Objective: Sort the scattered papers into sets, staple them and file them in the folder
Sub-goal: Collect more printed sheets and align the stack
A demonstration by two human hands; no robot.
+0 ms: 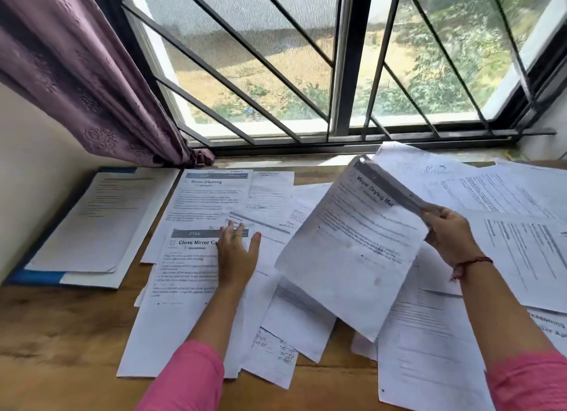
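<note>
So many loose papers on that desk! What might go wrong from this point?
The right hand pinches the lifted "Wipe Drying" sheet by one corner, so it may crease or slip. The left hand rests flat on overlapping pages like the "Close Mirror" sheet; sliding it could mix the sets. Nothing looks stapled yet, and the blue folder lies far left.

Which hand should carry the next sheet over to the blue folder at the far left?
Left, probably. The left hand lies flat on the Close Mirror sheet, nearer the blue folder. The right hand is across the table, its grip on the lifted Wipe Drying sheet.
</note>
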